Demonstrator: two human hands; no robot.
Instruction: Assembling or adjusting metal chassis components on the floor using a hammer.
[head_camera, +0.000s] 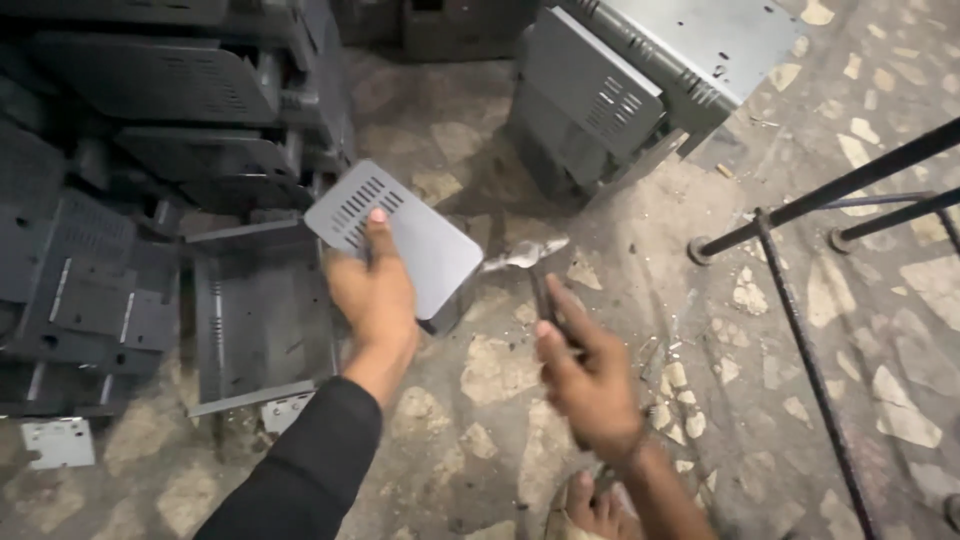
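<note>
Fingers (377, 232) of the left hand (375, 295) are clamped on a flat grey sheet-metal panel with rounded corners and a block of vent slots (400, 235); I see the fingertips pressed on its upper face, near the slots, and the panel is held tilted above the floor. Over on the right hand (590, 375) the fingers (565, 310) are wrapped tight round the dark handle of a steel-headed hammer (528, 262), and its shiny head sits just beside the panel's lower right edge; I cannot tell whether it touches. The left arm wears a black sleeve (305, 470), the right forearm is bare.

Moving outward, I have an open grey metal tray-like casing (255, 320) lying on the floor just under and left of the panel. Beyond it, along the left side, a stack of dark grey pressed-metal housings (120, 150) is piled up. Top centre, a grey slotted metal box (610, 85) stands tilted. On the right, thin black metal rods of a stand (800, 300) cross the view. All of it rests on a worn mottled stone floor (480, 380). A bare foot (590, 510) shows at the bottom edge.
</note>
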